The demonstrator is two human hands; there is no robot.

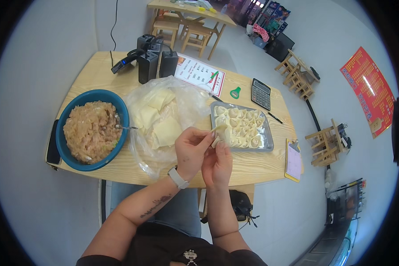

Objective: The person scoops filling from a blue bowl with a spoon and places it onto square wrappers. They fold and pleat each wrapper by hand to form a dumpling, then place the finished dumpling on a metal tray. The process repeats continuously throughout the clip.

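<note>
Between my two hands, just in front of the tray, is a partly folded dumpling wrapper (222,133). My left hand (190,151), with a watch on its wrist, pinches it from the left. The fingertips of my right hand (217,164) grip its lower edge. Rows of folded wontons (242,128) fill much of the metal tray (270,143) behind and to the right. Left of my hands, square wrappers (166,132) lie on a clear plastic bag (194,106). A blue bowl (125,119) of minced filling (89,131) stands at far left, a metal utensil handle (128,127) over its rim.
Black power packs (148,66) stand at the table's back left beside a printed sheet (199,73). A green tool (235,93), a calculator (261,94) and a pen (275,117) lie behind and right of the tray. A clipboard (293,159) rests at the right edge, a phone (54,143) beside the bowl.
</note>
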